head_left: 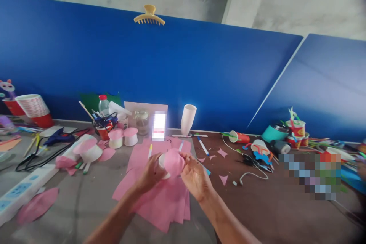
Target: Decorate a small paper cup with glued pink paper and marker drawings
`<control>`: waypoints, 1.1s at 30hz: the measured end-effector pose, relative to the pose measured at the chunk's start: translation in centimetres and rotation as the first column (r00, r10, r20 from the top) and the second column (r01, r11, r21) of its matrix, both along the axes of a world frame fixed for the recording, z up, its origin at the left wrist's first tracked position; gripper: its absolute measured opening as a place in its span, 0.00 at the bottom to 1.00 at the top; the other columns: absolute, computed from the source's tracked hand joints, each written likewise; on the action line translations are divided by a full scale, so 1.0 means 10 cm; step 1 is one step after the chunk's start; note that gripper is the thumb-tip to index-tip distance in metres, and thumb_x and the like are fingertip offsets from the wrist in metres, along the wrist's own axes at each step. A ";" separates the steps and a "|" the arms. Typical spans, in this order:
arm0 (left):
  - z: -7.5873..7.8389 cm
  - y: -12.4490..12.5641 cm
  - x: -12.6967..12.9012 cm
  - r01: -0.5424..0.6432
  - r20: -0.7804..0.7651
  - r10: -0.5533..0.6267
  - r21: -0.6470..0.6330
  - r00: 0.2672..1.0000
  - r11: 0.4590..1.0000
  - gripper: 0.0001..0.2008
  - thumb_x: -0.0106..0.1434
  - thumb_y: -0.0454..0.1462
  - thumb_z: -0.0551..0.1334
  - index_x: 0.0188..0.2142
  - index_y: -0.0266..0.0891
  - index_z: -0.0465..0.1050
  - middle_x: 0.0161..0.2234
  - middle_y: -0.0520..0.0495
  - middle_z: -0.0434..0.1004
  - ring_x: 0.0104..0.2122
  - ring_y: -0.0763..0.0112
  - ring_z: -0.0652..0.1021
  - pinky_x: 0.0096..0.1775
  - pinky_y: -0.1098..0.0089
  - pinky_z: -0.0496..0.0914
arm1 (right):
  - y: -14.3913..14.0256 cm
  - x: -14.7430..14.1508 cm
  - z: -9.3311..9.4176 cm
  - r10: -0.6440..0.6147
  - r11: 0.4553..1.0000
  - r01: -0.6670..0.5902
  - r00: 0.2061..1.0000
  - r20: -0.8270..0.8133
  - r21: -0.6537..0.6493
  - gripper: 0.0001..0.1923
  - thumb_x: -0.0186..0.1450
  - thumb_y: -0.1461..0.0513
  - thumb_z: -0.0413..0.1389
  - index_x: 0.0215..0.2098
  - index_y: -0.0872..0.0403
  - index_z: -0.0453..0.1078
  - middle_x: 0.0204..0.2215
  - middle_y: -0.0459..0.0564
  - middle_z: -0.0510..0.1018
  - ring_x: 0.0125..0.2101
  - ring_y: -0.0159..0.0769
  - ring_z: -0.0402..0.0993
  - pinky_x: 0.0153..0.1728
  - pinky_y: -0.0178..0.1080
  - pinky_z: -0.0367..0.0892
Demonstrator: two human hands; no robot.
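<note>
My left hand (151, 175) is closed around a white paper cup (161, 161), mostly hidden by the hand and by a round pink paper piece (174, 162) over its end. At the right edge of that pink piece, the fingers of my right hand (197, 177) pinch the paper. Both hands are above a fanned stack of pink paper sheets (160, 215). A yellow-ended marker (150, 151) lies on the stack behind my left hand. Farther left stand two white cups with pink paper tops (116, 140).
A bright upright screen (159, 126) and a stack of white cups (188, 120) stand at the back. A blue-capped marker (203, 146) and pink scraps (223, 180) lie to the right. A power strip (34, 183) and glue gun (61, 137) are left. A blue partition (171, 65) rises behind.
</note>
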State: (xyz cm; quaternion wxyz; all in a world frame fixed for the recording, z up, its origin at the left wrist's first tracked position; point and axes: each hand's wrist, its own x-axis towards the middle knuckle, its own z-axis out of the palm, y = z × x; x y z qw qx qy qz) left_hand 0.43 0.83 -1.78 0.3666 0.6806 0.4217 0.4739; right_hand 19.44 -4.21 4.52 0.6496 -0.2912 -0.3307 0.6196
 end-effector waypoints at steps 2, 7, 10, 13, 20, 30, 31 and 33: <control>0.02 -0.03 0.01 0.062 -0.035 -0.063 -0.028 0.997 0.998 0.29 0.51 0.38 0.71 0.53 0.40 0.73 0.52 0.35 0.76 0.53 0.47 0.76 0.54 0.51 0.72 | 0.01 -0.06 -0.08 -0.024 1.000 0.024 0.998 0.051 -0.011 0.14 0.56 0.52 0.68 0.36 0.51 0.80 0.36 0.51 0.85 0.41 0.47 0.80 0.46 0.48 0.73; 0.00 -0.08 0.02 0.128 0.024 -0.127 -0.107 0.992 0.986 0.31 0.53 0.38 0.70 0.58 0.41 0.69 0.56 0.36 0.73 0.57 0.48 0.74 0.54 0.53 0.74 | 0.08 -0.12 -0.26 -0.109 0.993 0.114 0.978 0.180 -0.020 0.14 0.56 0.53 0.68 0.37 0.51 0.79 0.33 0.49 0.84 0.35 0.43 0.79 0.38 0.43 0.73; -0.07 -0.09 0.04 0.160 0.108 -0.144 -0.165 0.984 0.973 0.42 0.51 0.39 0.72 0.65 0.42 0.60 0.61 0.33 0.69 0.61 0.45 0.70 0.55 0.53 0.72 | 0.09 -0.10 -0.30 -0.096 0.994 0.108 0.964 0.250 -0.033 0.16 0.56 0.52 0.67 0.39 0.51 0.78 0.32 0.48 0.82 0.33 0.40 0.77 0.35 0.40 0.71; -0.10 -0.11 0.04 0.193 0.121 -0.168 -0.228 0.978 0.955 0.48 0.51 0.42 0.73 0.68 0.41 0.54 0.62 0.30 0.66 0.63 0.43 0.68 0.54 0.54 0.73 | 0.06 -0.09 -0.32 -0.131 0.987 0.155 0.918 0.374 -0.034 0.17 0.58 0.51 0.65 0.40 0.52 0.78 0.31 0.47 0.80 0.32 0.38 0.75 0.34 0.39 0.69; -0.03 -0.17 0.07 0.263 0.048 -0.259 -0.189 0.965 0.946 0.49 0.56 0.44 0.71 0.71 0.41 0.48 0.53 0.37 0.74 0.46 0.57 0.77 0.46 0.58 0.75 | -0.03 -0.06 -0.31 -0.305 0.951 0.246 0.669 0.678 0.185 0.12 0.62 0.54 0.61 0.40 0.49 0.80 0.40 0.53 0.80 0.41 0.44 0.75 0.45 0.44 0.70; 0.01 -0.24 0.10 0.289 0.019 -0.291 -0.198 0.956 0.937 0.49 0.56 0.42 0.69 0.71 0.40 0.46 0.29 0.57 0.68 0.25 0.72 0.69 0.31 0.68 0.70 | -0.06 -0.06 -0.39 -0.265 0.962 0.128 0.629 0.730 0.239 0.14 0.64 0.56 0.58 0.46 0.50 0.77 0.46 0.53 0.82 0.49 0.45 0.76 0.54 0.45 0.70; 0.03 -0.25 0.10 0.290 0.022 -0.291 -0.205 0.956 0.935 0.49 0.56 0.41 0.69 0.71 0.40 0.46 0.29 0.57 0.68 0.25 0.72 0.68 0.30 0.68 0.70 | -0.06 -0.05 -0.39 -0.261 0.964 0.129 0.628 0.733 0.233 0.14 0.64 0.56 0.58 0.46 0.50 0.78 0.46 0.53 0.82 0.49 0.45 0.77 0.54 0.45 0.70; 0.07 -0.27 0.12 0.281 0.028 -0.282 -0.223 0.959 0.933 0.49 0.55 0.41 0.70 0.71 0.40 0.47 0.30 0.56 0.68 0.25 0.72 0.68 0.30 0.68 0.70 | -0.05 -0.04 -0.40 -0.258 0.966 0.140 0.630 0.733 0.219 0.14 0.64 0.56 0.58 0.45 0.51 0.78 0.46 0.53 0.82 0.48 0.45 0.77 0.54 0.46 0.70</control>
